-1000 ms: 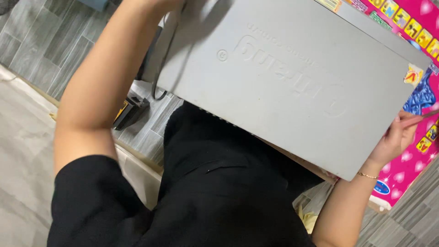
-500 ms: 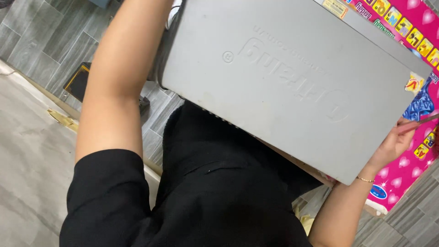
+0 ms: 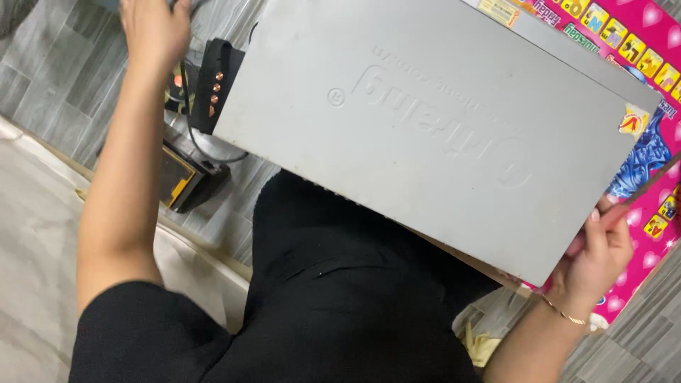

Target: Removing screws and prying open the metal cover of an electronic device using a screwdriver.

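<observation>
Grey plastic case (image 3: 440, 135), large and flat, is held tilted over the lap in the head view. Its lower right corner is gripped by the right hand (image 3: 596, 259), fingers curled over the edge. The left hand (image 3: 152, 32) is raised at the top left, off the case, fingers loosely spread, near a black device (image 3: 213, 85) with a cable. A pink poster (image 3: 642, 85) is seen behind.

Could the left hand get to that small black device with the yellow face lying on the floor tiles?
Probably yes. The left hand is raised, away from the grey case the right hand grips, and the black device lies uncovered just beside that forearm. Only a thin cable runs near it.
</observation>
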